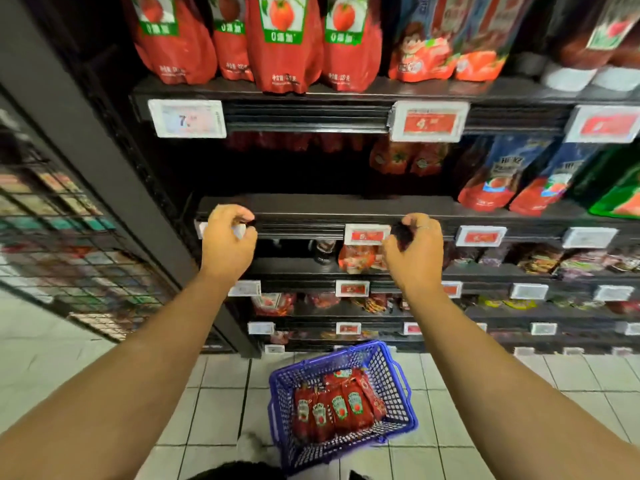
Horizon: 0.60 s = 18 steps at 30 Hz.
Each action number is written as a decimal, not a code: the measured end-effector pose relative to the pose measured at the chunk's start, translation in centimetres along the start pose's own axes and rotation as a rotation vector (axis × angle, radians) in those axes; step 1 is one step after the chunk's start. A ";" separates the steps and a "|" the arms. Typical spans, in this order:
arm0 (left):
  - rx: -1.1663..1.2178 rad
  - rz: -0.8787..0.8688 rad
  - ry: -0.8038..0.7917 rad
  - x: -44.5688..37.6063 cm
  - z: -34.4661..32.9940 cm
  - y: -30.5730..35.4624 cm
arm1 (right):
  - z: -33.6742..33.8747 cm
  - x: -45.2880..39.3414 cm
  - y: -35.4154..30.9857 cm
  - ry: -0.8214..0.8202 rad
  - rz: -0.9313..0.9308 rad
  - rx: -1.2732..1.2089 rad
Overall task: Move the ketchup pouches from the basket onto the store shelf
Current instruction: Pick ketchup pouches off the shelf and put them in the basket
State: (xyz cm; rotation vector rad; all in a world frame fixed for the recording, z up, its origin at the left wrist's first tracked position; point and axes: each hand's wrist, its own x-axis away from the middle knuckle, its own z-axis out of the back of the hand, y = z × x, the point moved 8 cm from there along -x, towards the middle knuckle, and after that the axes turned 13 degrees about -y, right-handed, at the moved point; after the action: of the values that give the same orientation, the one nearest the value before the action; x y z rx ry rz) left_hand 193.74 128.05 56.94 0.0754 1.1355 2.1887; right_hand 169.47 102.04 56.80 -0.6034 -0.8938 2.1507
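Observation:
A blue plastic basket (401,379) stands on the tiled floor below me, and several red ketchup pouches (337,407) lie side by side in it. My left hand (228,240) and my right hand (415,252) are both raised in front of the black store shelf (304,206). They hover at its front edge, with fingers loosely curled and nothing held. The left part of that shelf is dark and bare. More red pouches (403,157) sit further back at its middle.
Large red tomato-sauce bags (282,39) fill the shelf above. Blue and red pouches (495,178) stand to the right on the middle shelf. Price tags (367,234) line the shelf edges. A black upright post (104,161) and a wire rack (69,244) are on the left.

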 end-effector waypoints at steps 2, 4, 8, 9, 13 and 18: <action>-0.061 0.040 0.037 4.1 -0.5 -0.5 | 1.1 2.0 2.9 -0.026 -0.005 0.003; -0.066 0.178 -0.013 8.3 -2.6 -2.0 | 1.2 4.5 6.8 -0.088 -0.045 -0.021; 0.049 0.480 -0.188 17.8 -8.6 -5.2 | -1.4 10.5 15.4 -0.375 -0.274 0.003; 0.058 0.553 -0.236 20.1 -10.0 -6.3 | -2.1 12.0 17.2 -0.439 -0.338 -0.004; -0.010 0.763 -0.445 28.6 -15.3 -9.8 | -4.4 16.4 21.7 -0.583 -0.470 0.020; -0.147 0.926 -0.714 34.4 -20.4 -13.4 | -8.4 20.1 25.3 -0.723 -0.549 0.080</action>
State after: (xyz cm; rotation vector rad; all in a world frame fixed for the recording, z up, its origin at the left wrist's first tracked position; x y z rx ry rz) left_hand 167.18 138.91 26.03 1.4326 0.5422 2.6099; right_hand 151.07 108.12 29.57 0.4650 -1.1633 1.8668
